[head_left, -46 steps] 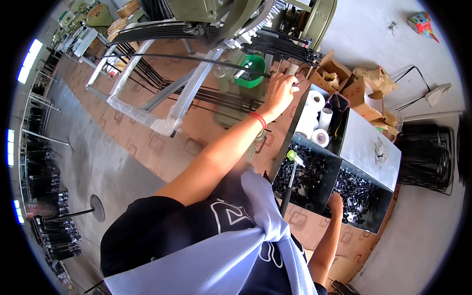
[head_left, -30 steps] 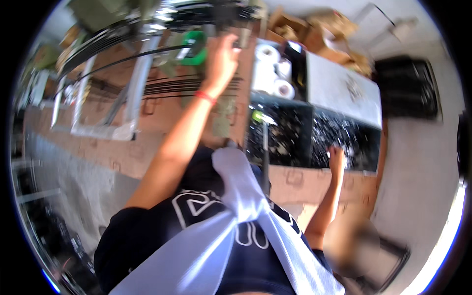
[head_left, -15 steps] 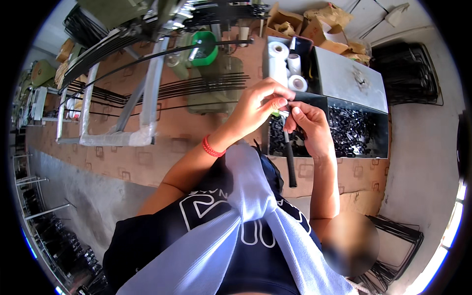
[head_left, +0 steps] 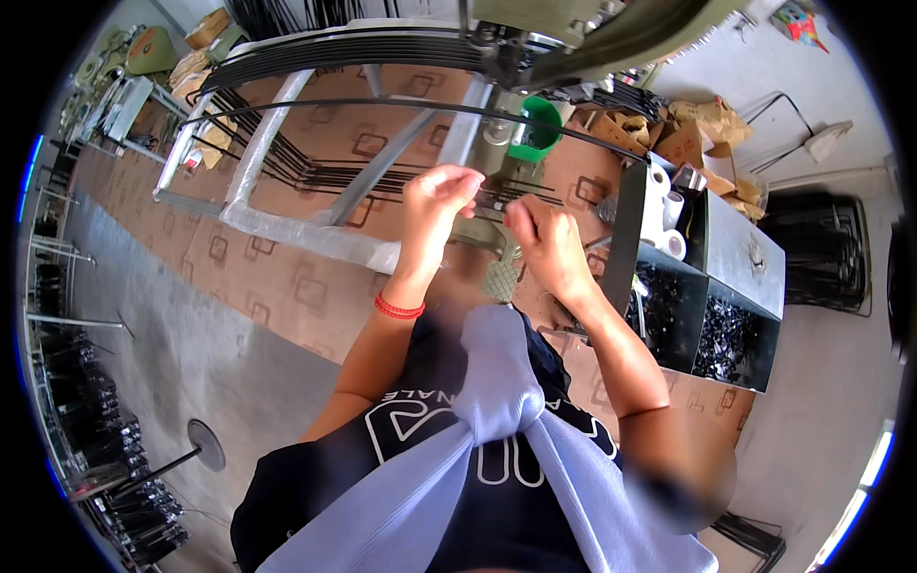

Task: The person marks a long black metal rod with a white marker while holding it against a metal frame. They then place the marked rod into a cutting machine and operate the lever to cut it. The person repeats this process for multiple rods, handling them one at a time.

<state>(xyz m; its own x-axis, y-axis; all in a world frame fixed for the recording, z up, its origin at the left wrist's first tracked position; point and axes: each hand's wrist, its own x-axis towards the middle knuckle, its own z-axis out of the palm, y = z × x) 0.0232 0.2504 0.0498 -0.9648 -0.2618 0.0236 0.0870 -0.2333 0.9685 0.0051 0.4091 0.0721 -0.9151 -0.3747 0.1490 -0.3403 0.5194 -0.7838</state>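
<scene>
My left hand (head_left: 435, 210) is raised in front of the machine's column, thumb and fingertips pinched together. Whatever it pinches is too small to make out. A short distance to its right, my right hand (head_left: 549, 244) has its fingers curled in, palm down, and hides anything it may hold. Between the two hands a small dark piece (head_left: 498, 203) shows; I cannot tell whether it is held or belongs to the machine (head_left: 523, 72) behind. Below the hands is a green ribbed foot pedal (head_left: 501, 280).
On the left, long black rods (head_left: 334, 55) lie across a plastic-wrapped metal frame (head_left: 315, 239). A green bucket (head_left: 537, 129) stands behind the hands. To the right are a metal bin (head_left: 745, 244) with small black parts, white rolls (head_left: 672, 244) and cardboard boxes (head_left: 680, 145).
Both hands have moved left, from above the metal bin to in front of the machine, and have drawn apart. The black-handled tool under my right hand no longer shows. The view has turned left.
</scene>
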